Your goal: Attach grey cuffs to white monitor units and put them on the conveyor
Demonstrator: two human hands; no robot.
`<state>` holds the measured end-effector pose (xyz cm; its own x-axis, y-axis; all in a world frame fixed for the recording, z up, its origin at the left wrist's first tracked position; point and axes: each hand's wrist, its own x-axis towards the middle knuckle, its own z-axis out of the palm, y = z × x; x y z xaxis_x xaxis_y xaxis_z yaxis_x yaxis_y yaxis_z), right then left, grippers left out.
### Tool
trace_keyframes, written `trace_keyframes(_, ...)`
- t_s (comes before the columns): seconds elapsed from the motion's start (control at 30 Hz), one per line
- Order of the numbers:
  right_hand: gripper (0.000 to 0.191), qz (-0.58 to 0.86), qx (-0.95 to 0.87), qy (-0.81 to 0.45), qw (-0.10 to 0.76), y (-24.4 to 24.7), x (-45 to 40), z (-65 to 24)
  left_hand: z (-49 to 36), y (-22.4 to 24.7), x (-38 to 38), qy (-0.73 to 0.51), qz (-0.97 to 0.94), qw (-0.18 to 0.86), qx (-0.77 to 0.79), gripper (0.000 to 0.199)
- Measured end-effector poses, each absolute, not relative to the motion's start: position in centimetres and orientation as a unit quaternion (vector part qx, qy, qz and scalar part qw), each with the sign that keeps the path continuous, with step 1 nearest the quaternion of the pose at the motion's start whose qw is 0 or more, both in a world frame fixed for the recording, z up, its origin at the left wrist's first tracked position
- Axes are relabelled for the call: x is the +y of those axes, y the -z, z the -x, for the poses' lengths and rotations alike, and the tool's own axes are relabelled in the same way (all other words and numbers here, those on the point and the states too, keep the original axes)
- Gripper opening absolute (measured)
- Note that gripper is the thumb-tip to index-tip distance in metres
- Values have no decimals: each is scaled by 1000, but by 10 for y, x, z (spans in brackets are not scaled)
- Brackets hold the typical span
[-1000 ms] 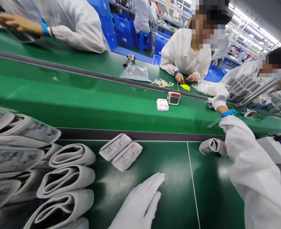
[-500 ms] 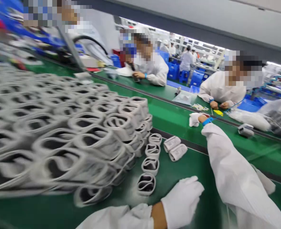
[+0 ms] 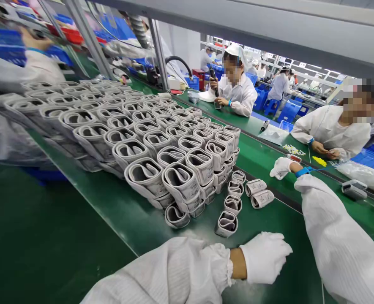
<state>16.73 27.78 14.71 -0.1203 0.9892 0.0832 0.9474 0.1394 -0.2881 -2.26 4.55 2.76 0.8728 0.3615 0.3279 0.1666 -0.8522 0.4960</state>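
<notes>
In the head view, the gloved left hand [image 3: 266,257] was held low over the green table [image 3: 126,215], its fingers close together and slightly bent; whether anything was pinched beneath could not be told. The gloved right hand [image 3: 281,168] was extended over the green belt [image 3: 259,158], just beside a white device [image 3: 294,158]; its grip was hidden. Rolled grey cuffs [image 3: 182,181] were stacked on the table, with four set in a row alongside and two laid near the belt.
</notes>
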Motion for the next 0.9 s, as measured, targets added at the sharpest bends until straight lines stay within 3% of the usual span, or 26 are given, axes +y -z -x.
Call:
trace_keyframes(0.13,39,720,-688,-73,-56,-131,268,-171,24,-26,45,-236,-922,262,160,32)
trace_keyframes(0.27,46,726,-677,-64,-102,-126,239,-172,26,-23,45,-252,-901,304,180,32)
trace_keyframes(0.4,44,742,-665,-20,-89,-142,193,-185,31,-26,42,-332,-849,342,227,44)
trace_keyframes(0.5,48,742,-666,19,-75,-161,140,-186,33,-32,39,-389,-766,430,277,55)
trace_keyframes(0.57,50,713,-697,21,-73,-167,98,-173,32,-36,38,-361,-683,567,286,63)
trace_keyframes(0.67,48,552,-830,-21,-77,-156,43,-143,27,-39,36,-253,-545,759,252,63)
trace_keyframes(0.77,37,445,-884,-127,-59,-135,12,-129,25,-40,36,-155,-522,803,243,57)
trace_keyframes(0.9,79,523,-836,-144,84,-133,0,-174,27,-48,38,-106,-517,819,225,56)
